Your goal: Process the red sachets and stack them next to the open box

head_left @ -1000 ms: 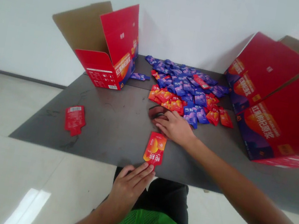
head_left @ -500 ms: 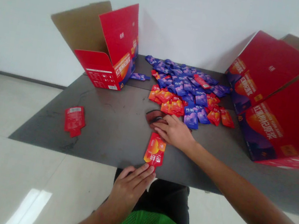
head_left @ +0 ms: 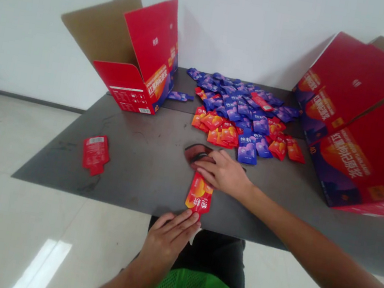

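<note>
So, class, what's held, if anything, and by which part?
The left hand pins the red pouch by its neck; the right hand grips a brown object, exact part hidden.

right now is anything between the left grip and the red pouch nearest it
Nothing visible: the left grip touches the narrow near end of the red pouch. At its far end, the right grip, holding a dark reddish item, partly hides it.

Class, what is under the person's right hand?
Under the right hand is a brown object, its left end showing. The hand also hides a far corner of a red pouch. What the palm covers cannot be seen.
</note>
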Tool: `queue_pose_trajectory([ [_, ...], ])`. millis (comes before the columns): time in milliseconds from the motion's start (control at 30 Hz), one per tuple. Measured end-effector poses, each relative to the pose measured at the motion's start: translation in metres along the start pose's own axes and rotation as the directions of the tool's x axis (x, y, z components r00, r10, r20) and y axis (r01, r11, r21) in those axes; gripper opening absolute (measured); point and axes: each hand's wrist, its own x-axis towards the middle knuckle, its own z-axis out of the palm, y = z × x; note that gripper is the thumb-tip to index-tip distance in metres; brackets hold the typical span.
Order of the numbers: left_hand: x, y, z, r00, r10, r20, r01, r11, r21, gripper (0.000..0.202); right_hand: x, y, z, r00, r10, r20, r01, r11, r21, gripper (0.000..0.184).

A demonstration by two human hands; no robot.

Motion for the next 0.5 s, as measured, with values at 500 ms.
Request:
queue_pose_trajectory([
  [500, 0.001, 0.0, -0.001, 1.0, -0.011, 0.013, 0.011, 1.0, -0.022, 0.035, -0.018, -0.032, 0.006, 0.998, -0.056, -0.03, 0.06, 0.99, 0.128, 0.031],
])
